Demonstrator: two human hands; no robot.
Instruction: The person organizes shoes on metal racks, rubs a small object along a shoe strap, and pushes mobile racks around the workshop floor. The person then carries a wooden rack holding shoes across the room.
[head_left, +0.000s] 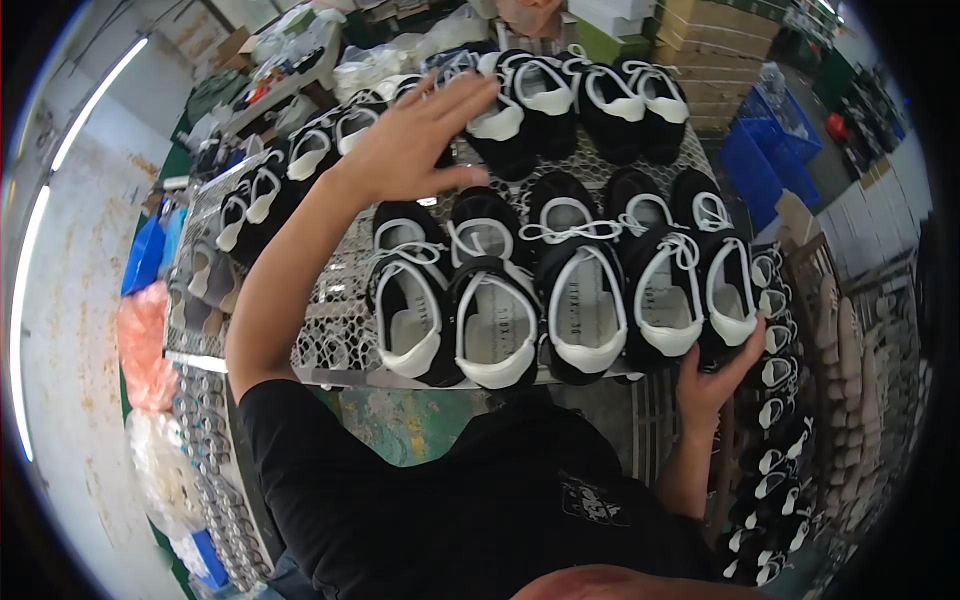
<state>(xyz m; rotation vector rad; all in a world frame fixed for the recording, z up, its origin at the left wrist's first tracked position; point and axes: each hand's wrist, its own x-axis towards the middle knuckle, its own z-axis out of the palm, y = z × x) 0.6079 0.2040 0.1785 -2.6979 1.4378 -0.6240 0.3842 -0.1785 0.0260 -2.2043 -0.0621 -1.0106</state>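
My left hand [415, 140] is stretched over the rack between two rows of black shoes, its fingers spread near a black shoe with white trim [497, 125] in the back row. My right hand [718, 378] is at the front right corner, around the heel of the rightmost front-row shoe [729, 290]; part of its fingers is hidden behind the heel. Several more black shoes with white collars and laces, such as the middle one [588, 310], stand side by side with their heels toward me. All rest on a perforated metal rack [335, 300].
Grey shoes [205, 285] lie at the rack's left edge. Blue crates [765, 155] and cardboard boxes [715, 50] stand behind at the right. More shoes [775, 410] line a lower rack at the right. Plastic bags [150, 345] hang at the left.
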